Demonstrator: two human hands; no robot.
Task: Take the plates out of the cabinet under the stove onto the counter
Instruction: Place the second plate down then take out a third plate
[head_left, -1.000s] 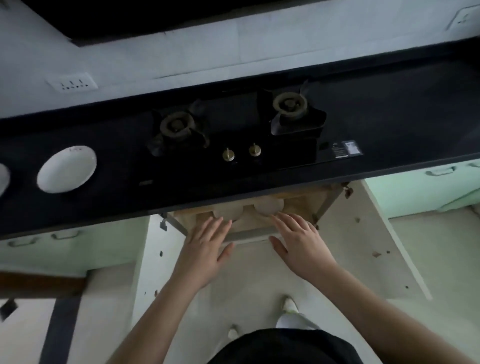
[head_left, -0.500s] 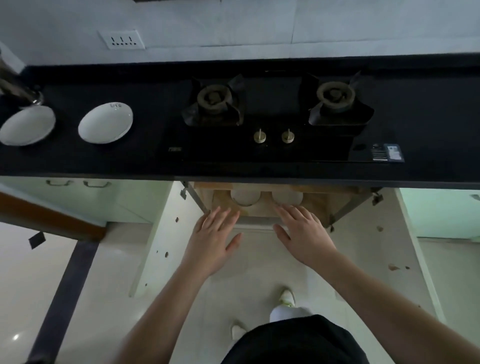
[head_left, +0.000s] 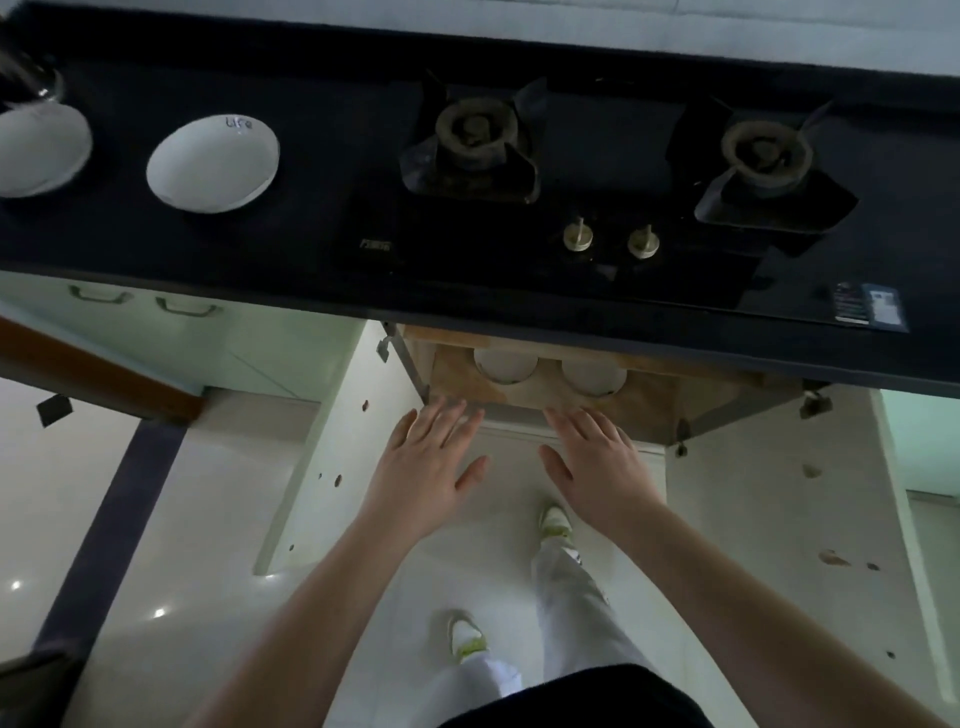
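White plates (head_left: 550, 368) sit in the cabinet (head_left: 649, 402) at 12 o'clock of both flat, empty hands, left (head_left: 429, 469) and right (head_left: 602, 467); two more plates (head_left: 213, 163) rest on the counter (head_left: 322, 130).

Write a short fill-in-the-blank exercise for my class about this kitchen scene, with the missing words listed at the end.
1. On the counter left of the stove lie ____ white plates.
2. The stove has ____ burners.
3. The left hand and right hand hold ____.
4. The cabinet under the stove stands ____.

Missing words: two; two; nothing; open
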